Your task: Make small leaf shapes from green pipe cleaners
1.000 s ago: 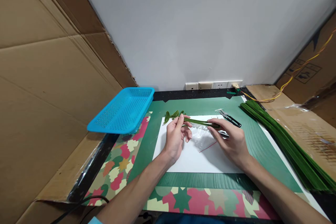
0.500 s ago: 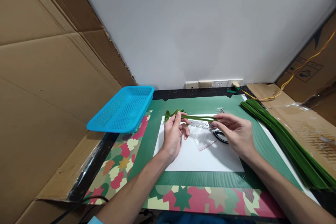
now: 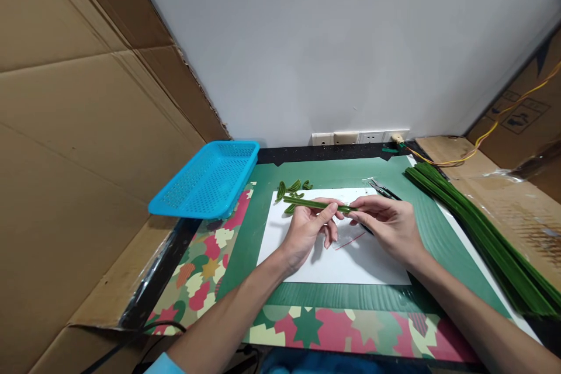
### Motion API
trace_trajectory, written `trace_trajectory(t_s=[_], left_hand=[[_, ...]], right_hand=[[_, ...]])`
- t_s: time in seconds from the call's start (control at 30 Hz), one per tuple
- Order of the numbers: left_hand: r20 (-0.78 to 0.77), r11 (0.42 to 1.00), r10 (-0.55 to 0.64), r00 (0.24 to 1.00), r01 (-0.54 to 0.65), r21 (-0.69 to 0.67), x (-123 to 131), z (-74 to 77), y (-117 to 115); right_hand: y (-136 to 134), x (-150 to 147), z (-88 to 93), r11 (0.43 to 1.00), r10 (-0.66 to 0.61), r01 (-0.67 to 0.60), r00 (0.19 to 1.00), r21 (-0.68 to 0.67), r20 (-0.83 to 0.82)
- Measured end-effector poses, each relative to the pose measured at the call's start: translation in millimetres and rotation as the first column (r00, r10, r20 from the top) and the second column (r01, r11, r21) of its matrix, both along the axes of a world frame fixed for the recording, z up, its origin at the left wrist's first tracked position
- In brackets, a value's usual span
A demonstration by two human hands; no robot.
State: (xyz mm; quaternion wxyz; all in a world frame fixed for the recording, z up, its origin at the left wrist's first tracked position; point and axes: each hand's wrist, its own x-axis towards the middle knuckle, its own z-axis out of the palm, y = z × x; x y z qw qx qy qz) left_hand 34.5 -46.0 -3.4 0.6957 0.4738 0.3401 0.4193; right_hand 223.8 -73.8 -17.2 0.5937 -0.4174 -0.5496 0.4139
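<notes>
Between both hands, a doubled green pipe cleaner point(image 3: 307, 203) lies almost level above the white paper point(image 3: 302, 269). My left hand point(image 3: 309, 232) pinches it along its length, and its left end sticks out past the fingers. My right hand point(image 3: 385, 219) is closed on the right end, close to the left fingertips. Several small bent green pipe cleaner pieces point(image 3: 293, 186) lie behind the left hand at the paper's back edge. Under the hands is a clear plastic bag point(image 3: 350, 239) with a red line, partly hidden. Scissors point(image 3: 381, 188) lie behind the right hand, their handles mostly covered.
A blue perforated basket point(image 3: 205, 184) stands at the back left. To the right lies a long bundle of green pipe cleaners point(image 3: 473, 234). A green mat point(image 3: 342, 298) covers the table. Cardboard point(image 3: 87, 158) walls the left side, and sockets point(image 3: 346, 138) line the back wall.
My left hand has slid right along the pipe cleaner toward my right hand. The left end now shows free, and the bent pieces behind are more exposed. The view has shifted slightly.
</notes>
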Motion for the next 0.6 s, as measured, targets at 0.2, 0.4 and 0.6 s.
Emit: trace_trajectory(t_s=[0.2, 0.4, 0.6], left_hand=[[0.011, 1.000, -0.007, 1.000, 0.007, 0.016, -0.8, -0.5, -0.7], [0.039, 1.000, -0.026, 0.999, 0.026, 0.001, -0.9, 1.1, -1.1], [0.039, 0.998, -0.057, 0.998, 0.058, -0.014, -2.2, 1.5, -0.5]], right_hand=[[-0.7, 0.6, 1.3, 1.000, 0.006, -0.006, 1.000, 0.015, 0.014], [-0.9, 2.2, 1.6, 0.999, -0.015, 0.013, 0.999, 0.037, 0.032], [-0.8, 2.9, 3.0, 0.999, -0.026, 0.025, 0.999, 0.024, 0.024]])
